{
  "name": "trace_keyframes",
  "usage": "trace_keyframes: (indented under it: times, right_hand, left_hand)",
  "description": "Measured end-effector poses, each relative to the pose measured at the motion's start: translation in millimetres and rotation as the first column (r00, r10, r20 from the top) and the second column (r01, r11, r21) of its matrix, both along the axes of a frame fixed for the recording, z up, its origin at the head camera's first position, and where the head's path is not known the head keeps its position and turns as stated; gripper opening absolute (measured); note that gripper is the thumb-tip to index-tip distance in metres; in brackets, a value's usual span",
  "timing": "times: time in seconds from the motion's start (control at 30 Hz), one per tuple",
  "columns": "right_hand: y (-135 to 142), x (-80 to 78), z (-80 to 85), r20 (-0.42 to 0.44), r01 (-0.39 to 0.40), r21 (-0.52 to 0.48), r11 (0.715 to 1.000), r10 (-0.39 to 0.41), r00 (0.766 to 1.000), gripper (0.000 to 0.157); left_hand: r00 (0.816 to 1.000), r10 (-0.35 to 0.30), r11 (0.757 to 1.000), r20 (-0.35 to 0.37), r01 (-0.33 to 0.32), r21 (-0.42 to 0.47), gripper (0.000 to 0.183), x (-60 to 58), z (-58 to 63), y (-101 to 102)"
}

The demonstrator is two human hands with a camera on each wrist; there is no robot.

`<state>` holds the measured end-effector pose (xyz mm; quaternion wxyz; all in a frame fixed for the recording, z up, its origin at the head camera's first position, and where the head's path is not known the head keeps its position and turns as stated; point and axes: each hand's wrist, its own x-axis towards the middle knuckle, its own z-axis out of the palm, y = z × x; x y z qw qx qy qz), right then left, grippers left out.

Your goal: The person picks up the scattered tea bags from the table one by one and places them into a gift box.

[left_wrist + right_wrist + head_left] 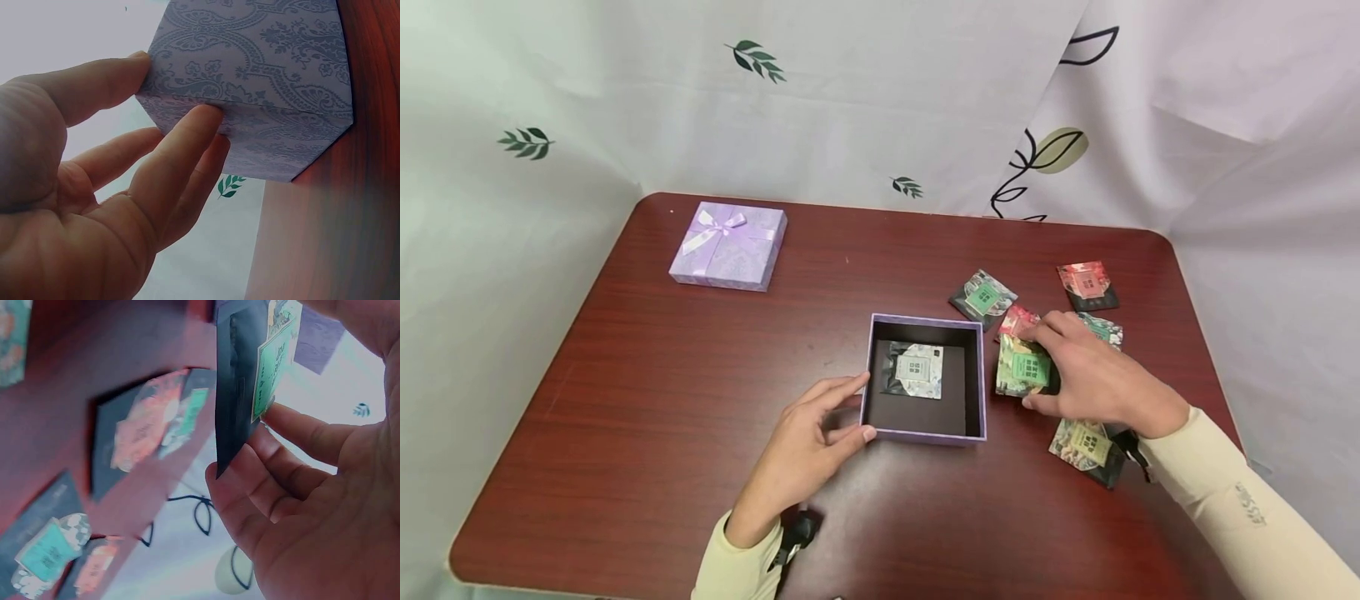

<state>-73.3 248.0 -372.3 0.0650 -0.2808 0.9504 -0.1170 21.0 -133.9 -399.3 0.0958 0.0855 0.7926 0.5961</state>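
Note:
My left hand [805, 442] touches the left side and near-left corner of an open lilac box [925, 437] with its fingertips. In the left wrist view the fingers are spread and fairly straight against the patterned box wall [262, 56]. Inside the box a grey-and-white sachet [916, 370] lies flat on the dark bottom. To the right of the box, my right hand [1090, 375] pinches a green-and-yellow sachet [1021, 368] by its edges. In the right wrist view the dark end of that sachet [236, 387] shows between thumb and fingers.
Loose sachets lie about the right hand: a green-labelled one [982, 297], a red one [1087, 285], a partly covered red one [1017, 319], a teal one [1102, 330] and a beige one [1087, 446]. The lilac lid [728, 250] with a ribbon bow rests at the far left.

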Motion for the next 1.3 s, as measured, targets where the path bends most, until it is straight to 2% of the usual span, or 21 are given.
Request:
trace_keyframes:
  times: [0.3,0.57,0.77,1.03,1.3]
  right_hand:
    - [-7,0.7,21.7,-0.061,-0.043,-0.017,0.999,0.042,0.997,0.082]
    - [-23,-1.9,29.9,-0.097,-0.103,-0.030,0.994,0.100,0.990,0.083]
    - [-44,-5.4,31.0,-0.101,-0.150,-0.041,0.988,0.146,0.984,0.081]
    - [-85,-9.5,35.1,-0.077,-0.218,-0.039,0.975,0.214,0.974,0.081]
    - [-119,-11.5,21.1,-0.074,-0.259,0.003,0.966,0.259,0.963,0.077]
  left_hand:
    - [1.000,-0.001,1.000,-0.008,0.001,-0.003,0.067,-0.5,-0.2,0]
    - [1.000,-0.002,1.000,-0.012,0.002,-0.009,0.067,-0.3,0.6,-1]
    - [1.000,-0.005,1.000,-0.023,0.005,-0.009,0.066,-0.9,1.1,0]
    - [1.000,-0.012,1.000,-0.021,0.012,-0.003,0.066,-1.3,1.8,-1]
    - [1.000,-0.015,1.000,-0.013,0.015,-0.016,0.067,-1.6,2.7,-1]
